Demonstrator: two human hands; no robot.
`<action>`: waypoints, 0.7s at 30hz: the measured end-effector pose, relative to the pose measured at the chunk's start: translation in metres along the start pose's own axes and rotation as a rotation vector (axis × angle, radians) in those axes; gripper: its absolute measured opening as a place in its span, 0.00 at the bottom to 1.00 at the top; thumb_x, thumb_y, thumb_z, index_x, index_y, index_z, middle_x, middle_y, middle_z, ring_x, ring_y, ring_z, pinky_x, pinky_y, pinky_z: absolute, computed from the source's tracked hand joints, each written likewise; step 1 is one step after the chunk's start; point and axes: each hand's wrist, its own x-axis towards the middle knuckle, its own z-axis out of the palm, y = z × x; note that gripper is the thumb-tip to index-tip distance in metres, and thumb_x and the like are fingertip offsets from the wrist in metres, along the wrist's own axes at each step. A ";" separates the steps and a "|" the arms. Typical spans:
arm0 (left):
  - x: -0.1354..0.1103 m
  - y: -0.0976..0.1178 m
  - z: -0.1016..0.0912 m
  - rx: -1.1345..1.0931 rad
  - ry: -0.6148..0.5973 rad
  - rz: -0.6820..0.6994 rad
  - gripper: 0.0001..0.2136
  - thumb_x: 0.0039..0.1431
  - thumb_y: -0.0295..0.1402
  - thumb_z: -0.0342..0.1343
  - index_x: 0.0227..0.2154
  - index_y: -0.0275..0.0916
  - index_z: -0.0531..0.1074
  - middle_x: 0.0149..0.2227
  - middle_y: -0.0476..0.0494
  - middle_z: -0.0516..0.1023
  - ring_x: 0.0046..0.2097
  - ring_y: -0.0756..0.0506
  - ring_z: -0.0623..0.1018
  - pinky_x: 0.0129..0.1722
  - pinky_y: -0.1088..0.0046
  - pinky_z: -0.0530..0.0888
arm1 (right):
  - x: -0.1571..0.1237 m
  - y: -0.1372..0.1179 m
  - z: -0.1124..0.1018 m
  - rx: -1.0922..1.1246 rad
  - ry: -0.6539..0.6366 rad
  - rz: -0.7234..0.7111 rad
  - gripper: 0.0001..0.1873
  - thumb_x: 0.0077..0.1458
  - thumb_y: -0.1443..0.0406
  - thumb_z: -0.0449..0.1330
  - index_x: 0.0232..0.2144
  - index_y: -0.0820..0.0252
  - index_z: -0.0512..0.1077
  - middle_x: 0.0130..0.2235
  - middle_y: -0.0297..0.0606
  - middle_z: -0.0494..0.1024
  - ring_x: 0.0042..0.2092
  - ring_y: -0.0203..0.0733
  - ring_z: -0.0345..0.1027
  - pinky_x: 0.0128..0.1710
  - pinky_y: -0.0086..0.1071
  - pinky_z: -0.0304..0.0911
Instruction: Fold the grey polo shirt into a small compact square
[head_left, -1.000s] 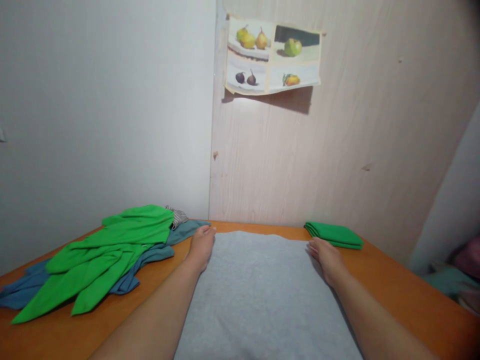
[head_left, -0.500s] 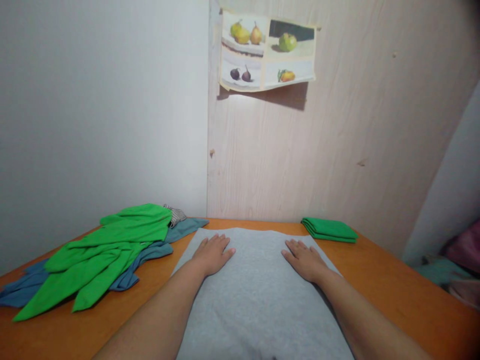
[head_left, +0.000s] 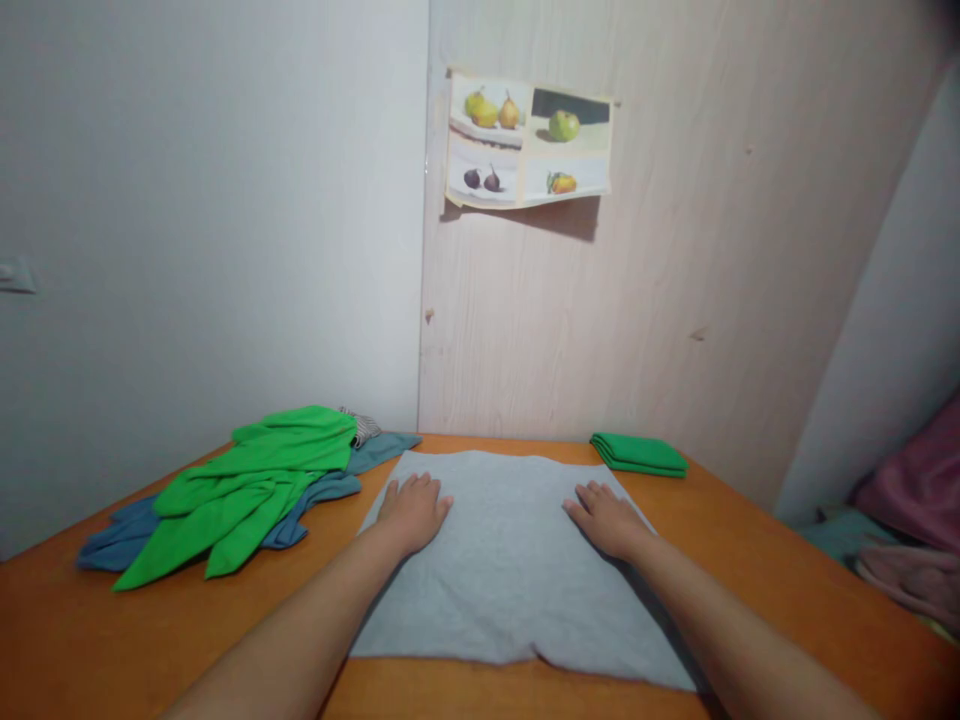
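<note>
A grey cloth (head_left: pixel 510 560) lies spread flat on the orange wooden table (head_left: pixel 787 590). My left hand (head_left: pixel 411 510) rests palm down on its far left part, fingers stretched out. My right hand (head_left: pixel 609 518) lies flat on its far right part, fingers out as well. Neither hand holds anything. The cloth's near edge shows in front of my forearms.
A loose pile of green cloth (head_left: pixel 240 480) over blue cloth (head_left: pixel 120 535) lies at the left of the table. A folded green cloth (head_left: pixel 637 453) sits at the back right corner. A fruit picture (head_left: pixel 525 140) hangs on the wooden wall. Pink fabric (head_left: pixel 919 490) lies off the table's right side.
Both hands came in from the cloth's far corners onto its top and now lie flat. The view has pulled back, so the cloth's near edge shows.
</note>
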 end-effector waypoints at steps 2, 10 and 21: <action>-0.014 0.003 -0.006 -0.021 0.003 -0.013 0.12 0.58 0.44 0.57 0.39 0.41 0.74 0.59 0.31 0.70 0.65 0.30 0.61 0.65 0.44 0.40 | -0.014 0.002 0.000 0.011 -0.002 0.006 0.37 0.64 0.44 0.42 0.64 0.62 0.60 0.69 0.53 0.52 0.70 0.59 0.40 0.64 0.58 0.43; -0.065 -0.005 -0.017 -0.097 -0.035 0.004 0.22 0.56 0.51 0.58 0.48 0.45 0.74 0.65 0.35 0.63 0.69 0.33 0.54 0.66 0.49 0.37 | -0.070 0.032 0.009 0.127 0.095 0.046 0.35 0.62 0.43 0.48 0.61 0.56 0.65 0.68 0.47 0.55 0.70 0.59 0.41 0.66 0.60 0.37; -0.077 -0.015 -0.029 -0.133 -0.128 0.068 0.27 0.53 0.56 0.58 0.52 0.47 0.73 0.66 0.39 0.61 0.69 0.37 0.53 0.67 0.54 0.35 | -0.083 0.042 0.003 0.268 0.111 0.027 0.32 0.59 0.44 0.55 0.60 0.49 0.66 0.69 0.39 0.55 0.70 0.55 0.42 0.67 0.60 0.31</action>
